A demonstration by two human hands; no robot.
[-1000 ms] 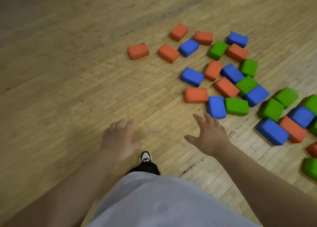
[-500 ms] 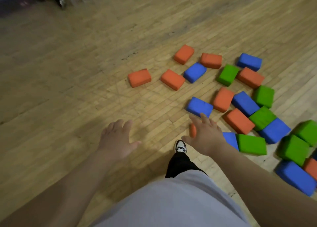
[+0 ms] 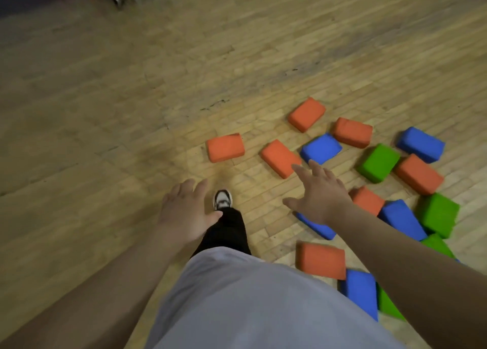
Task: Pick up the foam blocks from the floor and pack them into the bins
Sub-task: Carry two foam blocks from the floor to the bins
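Shoe (image 3: 223, 199) stepped forward; left grip (image 3: 184, 211), right grip (image 3: 320, 193) released (both empty); soft rectangular blocks (image 3: 225, 147).

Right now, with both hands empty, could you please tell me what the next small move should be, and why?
Probably lower the right hand onto the orange block just ahead of it and grip it. That hand is open, with its fingers spread toward the block, which lies flat with its top bare. The left hand holds nothing either.
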